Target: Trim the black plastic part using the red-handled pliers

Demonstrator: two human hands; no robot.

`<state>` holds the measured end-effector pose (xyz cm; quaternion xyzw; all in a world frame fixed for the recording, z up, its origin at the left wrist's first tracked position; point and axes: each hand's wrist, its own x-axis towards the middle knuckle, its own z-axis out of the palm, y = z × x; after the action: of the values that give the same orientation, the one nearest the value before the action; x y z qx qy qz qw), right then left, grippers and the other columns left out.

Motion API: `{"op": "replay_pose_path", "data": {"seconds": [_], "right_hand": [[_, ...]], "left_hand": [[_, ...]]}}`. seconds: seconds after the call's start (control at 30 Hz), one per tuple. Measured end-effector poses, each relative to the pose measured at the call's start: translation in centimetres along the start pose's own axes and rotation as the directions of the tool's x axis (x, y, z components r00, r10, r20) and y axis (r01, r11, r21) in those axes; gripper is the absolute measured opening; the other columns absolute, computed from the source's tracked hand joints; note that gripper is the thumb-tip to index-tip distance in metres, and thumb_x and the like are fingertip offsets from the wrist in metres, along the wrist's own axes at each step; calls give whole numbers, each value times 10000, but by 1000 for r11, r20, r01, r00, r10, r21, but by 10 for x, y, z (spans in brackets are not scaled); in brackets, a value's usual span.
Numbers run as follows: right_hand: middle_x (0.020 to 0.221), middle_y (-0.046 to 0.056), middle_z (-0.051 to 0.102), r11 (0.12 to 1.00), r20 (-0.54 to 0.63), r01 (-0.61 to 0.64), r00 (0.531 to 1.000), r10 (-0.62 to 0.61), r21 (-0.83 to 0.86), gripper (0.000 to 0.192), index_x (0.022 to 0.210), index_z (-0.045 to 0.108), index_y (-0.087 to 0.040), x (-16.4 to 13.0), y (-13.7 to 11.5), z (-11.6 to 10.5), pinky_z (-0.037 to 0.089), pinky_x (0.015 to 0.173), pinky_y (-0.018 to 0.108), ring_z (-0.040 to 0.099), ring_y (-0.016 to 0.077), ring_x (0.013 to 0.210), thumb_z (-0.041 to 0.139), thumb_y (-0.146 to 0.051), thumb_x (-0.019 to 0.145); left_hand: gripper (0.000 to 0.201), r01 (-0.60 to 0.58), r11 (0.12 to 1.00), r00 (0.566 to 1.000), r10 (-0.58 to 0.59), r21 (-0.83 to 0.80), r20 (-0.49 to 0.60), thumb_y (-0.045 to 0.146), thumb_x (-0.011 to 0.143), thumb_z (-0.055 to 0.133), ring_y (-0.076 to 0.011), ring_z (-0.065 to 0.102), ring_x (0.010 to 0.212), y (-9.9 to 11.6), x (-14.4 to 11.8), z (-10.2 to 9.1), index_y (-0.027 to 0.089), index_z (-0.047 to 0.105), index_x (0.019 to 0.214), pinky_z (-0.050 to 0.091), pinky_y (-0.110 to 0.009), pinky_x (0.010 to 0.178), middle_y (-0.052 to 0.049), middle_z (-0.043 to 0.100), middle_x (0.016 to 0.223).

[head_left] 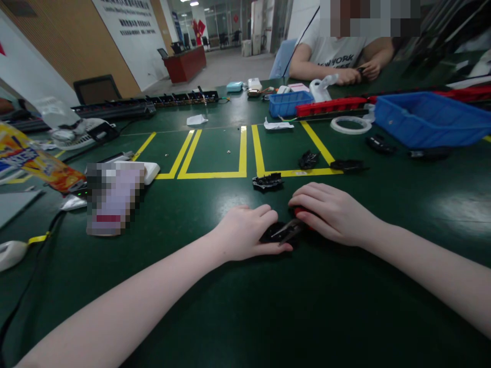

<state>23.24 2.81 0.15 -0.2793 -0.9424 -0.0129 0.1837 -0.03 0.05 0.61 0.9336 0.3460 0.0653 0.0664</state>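
My left hand (245, 231) presses a small black plastic part (273, 234) down on the green table (268, 306), fingers curled around it. My right hand (332, 210) grips red-handled cutting pliers (293, 225), whose metal jaws reach onto the black part. Just beyond my hands lies another black plastic part (267, 181) near the yellow tape line. Two more black pieces (308, 159) (348, 164) sit farther back on the right.
Yellow tape rectangles (215, 153) mark the table centre. A large blue bin (429, 118), a small blue bin (289, 102), a red tray (330, 106) and a tape roll (350, 124) stand at the back right. A person in a white shirt (337, 51) sits opposite. A snack packet (36, 161) lies left.
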Motion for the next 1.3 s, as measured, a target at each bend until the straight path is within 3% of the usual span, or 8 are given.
{"op": "replay_pose_path", "data": {"seconds": [0.27, 0.47, 0.57, 0.83, 1.03, 1.3], "right_hand": [[1083, 133, 629, 998, 79, -47, 996, 50, -44, 356, 1122, 581, -157, -6, 5, -14, 448, 892, 465, 567, 272, 1019, 456, -412, 908], [1268, 142, 571, 997, 177, -62, 982, 67, -36, 645, 1298, 494, -202, -22, 17, -20, 450, 922, 499, 534, 315, 1153, 603, -563, 775], [1321, 142, 532, 995, 195, -80, 977, 88, -52, 663, 1362, 428, -208, -36, 21, -20, 447, 944, 498, 508, 308, 1197, 587, -531, 804], [1134, 144, 593, 988, 63, -126, 989, 132, -94, 554, 1200, 547, -173, -60, 17, -21, 520, 796, 427, 596, 283, 999, 619, -520, 774], [1049, 153, 594, 969, -97, -42, 995, 19, -244, 544, 1182, 512, -161, -70, 11, -25, 529, 721, 417, 602, 281, 915, 637, -489, 767], [1048, 150, 608, 962, -255, -129, 965, 65, -241, 557, 1198, 496, -184, -65, -4, -28, 543, 695, 431, 617, 290, 908, 675, -446, 740]], "left_hand": [[503, 12, 1000, 1000, -12, 12, -11, 670, 880, 368, -152, 535, 625, 1, -1, 1, 190, 517, 910, 353, -276, 558, -9, 583, 873], [501, 13, 1000, 1000, -13, 2, -13, 663, 880, 379, -149, 537, 627, 1, -1, 1, 186, 527, 915, 363, -278, 559, -12, 581, 873], [494, 8, 1000, 1000, -8, -17, 4, 659, 880, 382, -142, 523, 621, 1, -1, 0, 190, 532, 921, 366, -275, 558, -6, 578, 870], [486, 33, 998, 999, -32, -57, 28, 658, 863, 416, -134, 526, 637, 1, 0, 0, 191, 542, 912, 367, -268, 570, -2, 576, 863], [460, 35, 996, 999, -34, -78, 17, 641, 862, 438, -131, 518, 628, 2, -1, 0, 194, 540, 903, 359, -263, 563, 5, 577, 856], [473, 35, 996, 999, -33, -78, 19, 649, 868, 420, -140, 539, 642, 1, -2, 0, 192, 540, 896, 377, -271, 570, -6, 583, 869]]}}
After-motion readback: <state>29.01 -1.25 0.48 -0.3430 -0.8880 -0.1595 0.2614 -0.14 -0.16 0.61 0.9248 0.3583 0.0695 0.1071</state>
